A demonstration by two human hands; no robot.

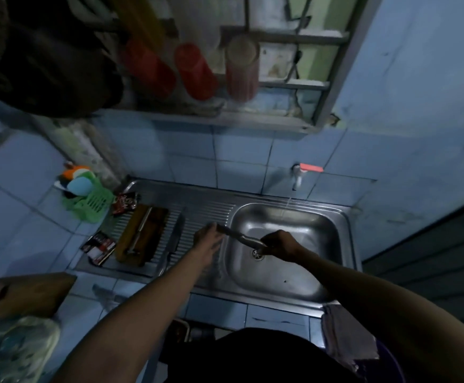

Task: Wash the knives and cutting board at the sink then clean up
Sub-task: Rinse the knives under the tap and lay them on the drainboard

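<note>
Right hand (279,246) grips the knife (241,237) handle above the sink (322,272); left hand (208,236), fingers straight, touches its blade.

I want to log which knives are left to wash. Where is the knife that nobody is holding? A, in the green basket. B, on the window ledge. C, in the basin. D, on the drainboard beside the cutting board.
D: the loose knife lies on the ribbed drainboard, just right of the cutting board.
</note>
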